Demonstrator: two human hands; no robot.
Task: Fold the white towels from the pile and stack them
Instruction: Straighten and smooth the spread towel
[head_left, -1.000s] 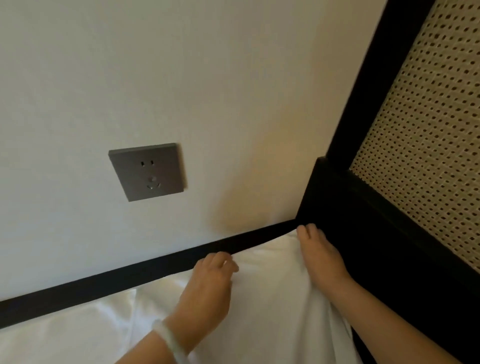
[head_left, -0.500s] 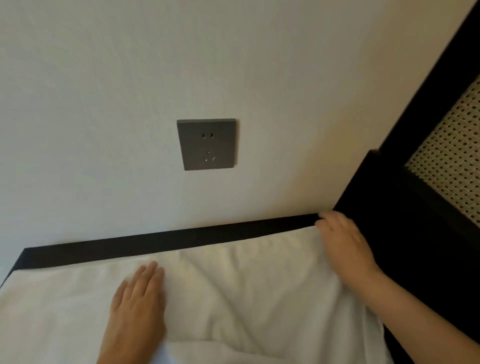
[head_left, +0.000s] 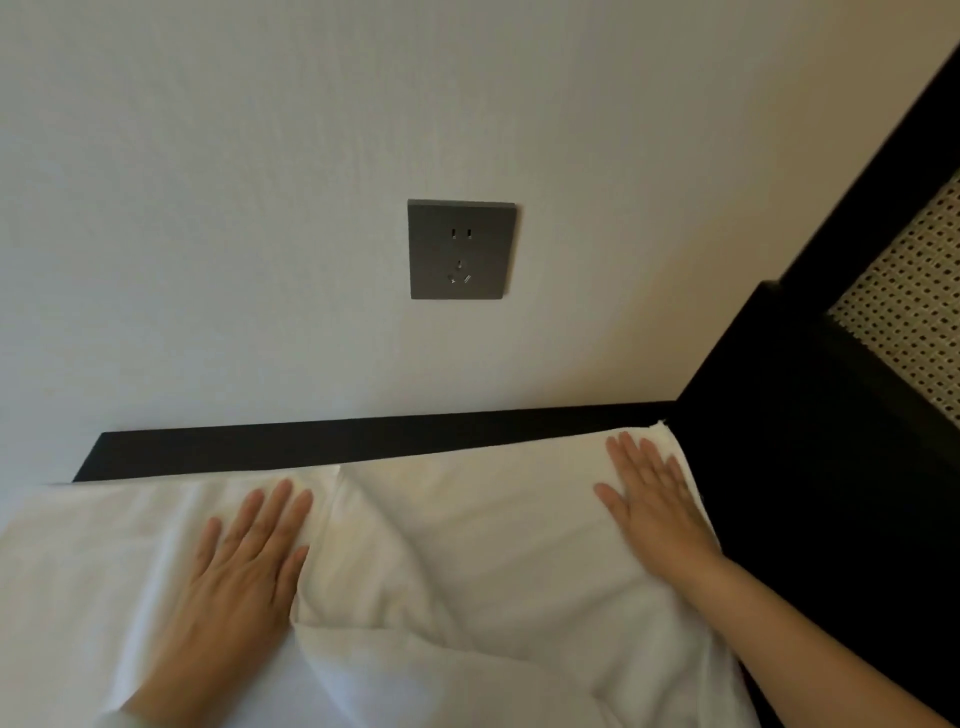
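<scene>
A white towel (head_left: 457, 525) lies spread over a black surface (head_left: 332, 441) against the wall, with soft creases through its middle and a folded ridge near the front. My left hand (head_left: 244, 566) lies flat on the towel's left part, fingers straight and spread. My right hand (head_left: 654, 499) presses flat on the towel's far right corner, beside the black frame. Neither hand grips the cloth. The towel's near edge runs out of view at the bottom.
A grey wall socket (head_left: 461, 249) sits on the pale wall above the towel. A black frame (head_left: 810, 441) with a woven cane panel (head_left: 914, 312) rises on the right, close to my right hand.
My left hand slid left and flattened on the towel. My right hand let go of the far corner and now lies flat on it. The view swung left.
</scene>
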